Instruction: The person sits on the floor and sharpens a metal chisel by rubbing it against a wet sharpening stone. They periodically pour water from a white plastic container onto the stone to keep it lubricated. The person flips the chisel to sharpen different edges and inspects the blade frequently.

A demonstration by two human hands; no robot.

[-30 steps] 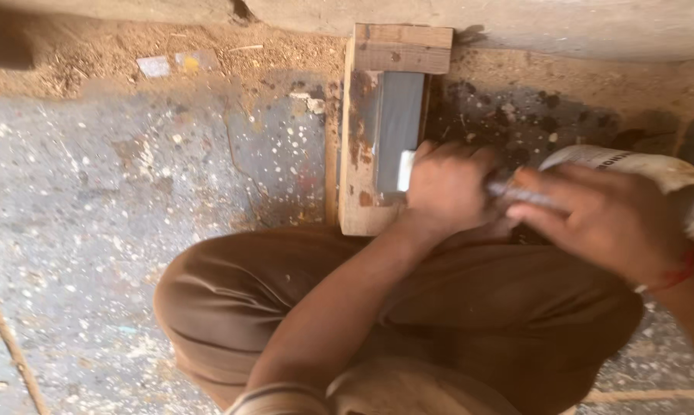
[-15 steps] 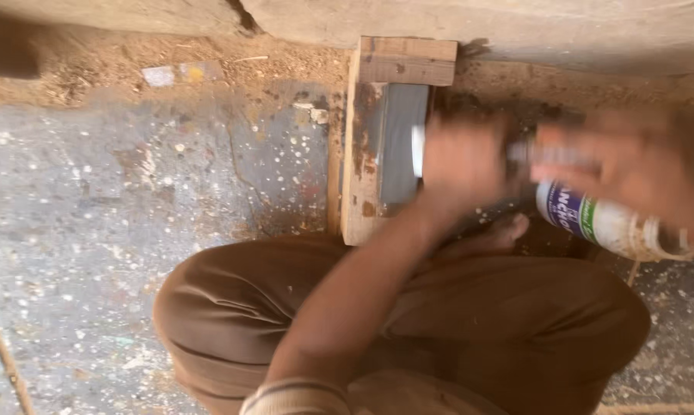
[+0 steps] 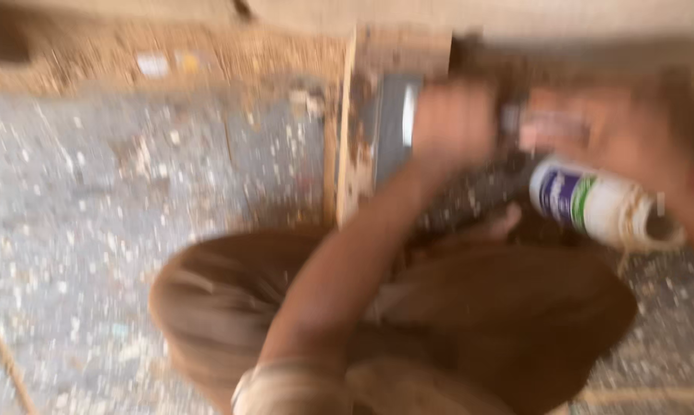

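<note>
Grey sharpening stone [image 3: 389, 127] in its wooden holder [image 3: 345, 154] sits top centre on the speckled floor [image 3: 93, 192]. Left hand [image 3: 451, 123] presses something on it, fingers curled. Right hand [image 3: 616, 142], blurred, grips likewise above a white bottle [image 3: 593, 204]. Honing seems underway; steady strokes follow.

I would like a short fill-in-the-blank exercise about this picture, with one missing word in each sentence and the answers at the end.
1. The left hand rests on a grey stone set in a holder made of ____.
2. Below the right hand lies a plastic bottle that is mostly ____ in colour.
3. The person's trousers are ____.
4. The speckled floor is coloured ____.

Missing words: wood; white; brown; grey
</note>
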